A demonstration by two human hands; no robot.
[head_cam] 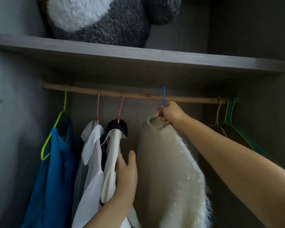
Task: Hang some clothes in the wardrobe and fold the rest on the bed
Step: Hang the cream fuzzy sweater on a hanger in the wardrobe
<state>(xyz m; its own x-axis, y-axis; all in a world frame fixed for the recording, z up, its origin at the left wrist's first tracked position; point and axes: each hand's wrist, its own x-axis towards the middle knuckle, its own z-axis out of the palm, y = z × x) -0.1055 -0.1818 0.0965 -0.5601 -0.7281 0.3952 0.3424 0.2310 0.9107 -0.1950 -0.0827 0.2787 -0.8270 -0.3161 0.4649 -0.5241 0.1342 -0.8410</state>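
Under the wardrobe shelf (138,55), a right hand (169,115) pinches the blue hanger (163,97) carrying a fluffy cream sweater (173,170), its hook at the wooden rail (138,95). The left hand (126,176), fingers straight, presses hung garments (95,153) aside. Hanging is underway; next, seemingly, seating the hook and letting go.

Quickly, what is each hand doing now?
Left hand: open, pushing the cream-and-dark garment aside.
Right hand: grips the blue hanger carrying the fluffy sweater.

Two bare forearms, no sleeves, left hand (126,176), right hand (169,113)
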